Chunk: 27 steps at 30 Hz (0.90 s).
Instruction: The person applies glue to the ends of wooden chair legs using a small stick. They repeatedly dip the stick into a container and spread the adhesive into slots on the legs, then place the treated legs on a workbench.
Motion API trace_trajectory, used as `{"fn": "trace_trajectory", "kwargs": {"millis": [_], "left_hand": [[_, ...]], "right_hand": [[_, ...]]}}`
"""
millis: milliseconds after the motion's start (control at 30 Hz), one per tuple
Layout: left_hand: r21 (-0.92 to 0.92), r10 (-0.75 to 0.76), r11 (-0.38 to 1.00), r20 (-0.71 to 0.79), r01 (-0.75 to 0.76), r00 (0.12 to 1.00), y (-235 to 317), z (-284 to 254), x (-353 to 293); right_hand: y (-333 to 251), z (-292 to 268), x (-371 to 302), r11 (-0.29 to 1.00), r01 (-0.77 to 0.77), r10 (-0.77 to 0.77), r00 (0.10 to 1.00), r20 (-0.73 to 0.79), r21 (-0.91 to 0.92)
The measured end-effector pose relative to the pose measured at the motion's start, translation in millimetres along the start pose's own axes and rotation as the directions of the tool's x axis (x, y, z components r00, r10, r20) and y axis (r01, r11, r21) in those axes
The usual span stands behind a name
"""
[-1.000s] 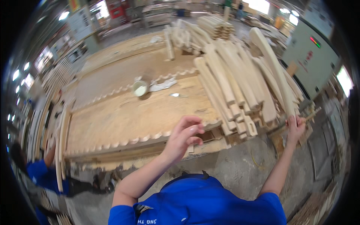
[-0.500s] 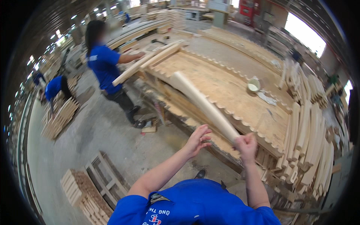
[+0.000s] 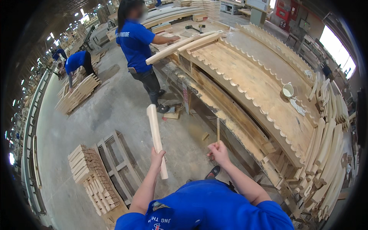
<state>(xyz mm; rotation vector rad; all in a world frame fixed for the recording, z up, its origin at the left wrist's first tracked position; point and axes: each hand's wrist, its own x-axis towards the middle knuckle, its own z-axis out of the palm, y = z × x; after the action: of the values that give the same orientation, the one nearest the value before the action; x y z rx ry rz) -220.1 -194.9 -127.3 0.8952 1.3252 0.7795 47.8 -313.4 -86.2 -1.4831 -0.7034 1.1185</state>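
Wrapped round the lower part of a pale, slightly curved wooden furniture piece (image 3: pixel 155 128) is my left hand (image 3: pixel 156 159). The piece stands nearly upright over the concrete floor, its thicker, angled end at the top. My right hand (image 3: pixel 219 153) is closed on a thin wooden stick (image 3: pixel 218 130) that points upward beside the workbench edge. Whether the stick has a tip at its lower end is hidden by the fingers. The long workbench (image 3: pixel 245 82) with scalloped wooden rails lies to my right, touched by neither hand.
Stacked wooden parts (image 3: pixel 96 180) stand beside a pallet (image 3: pixel 119 165) at lower left. Many similar pieces (image 3: pixel 326 157) lean at the right. A small bucket (image 3: pixel 287 90) and a white cloth (image 3: pixel 297 106) sit on the bench. A co-worker (image 3: pixel 138 42) in blue handles wood at its far end.
The wooden piece has gone from my right hand, over the bench, to my left hand, over the floor. A thin stick now shows in my right hand. The view has shifted leftward.
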Motion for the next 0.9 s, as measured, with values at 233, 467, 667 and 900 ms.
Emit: {"fn": "trace_trajectory", "kwargs": {"millis": [233, 467, 667, 900], "left_hand": [[-0.041, 0.138, 0.99, 0.395, -0.132, 0.908, 55, 64, 33], [0.16, -0.168, 0.979, 0.305, 0.124, 0.937, 61, 128, 121], [0.185, -0.079, 0.982, 0.205, 0.041, 0.976, 78, 144, 117], [0.346, 0.033, 0.934, 0.179, -0.095, 0.983, 89, 148, 106]], "right_hand": [[11, -81, -31, 0.995, -0.025, 0.047, 0.974, -0.221, 0.099], [16, -117, -30, 0.987, -0.064, 0.108, 0.945, -0.309, 0.148], [8, -154, -9, 0.989, -0.002, 0.052, 0.944, -0.325, 0.15], [1, -164, 28, 0.991, 0.031, -0.003, 0.976, -0.22, 0.127]]}}
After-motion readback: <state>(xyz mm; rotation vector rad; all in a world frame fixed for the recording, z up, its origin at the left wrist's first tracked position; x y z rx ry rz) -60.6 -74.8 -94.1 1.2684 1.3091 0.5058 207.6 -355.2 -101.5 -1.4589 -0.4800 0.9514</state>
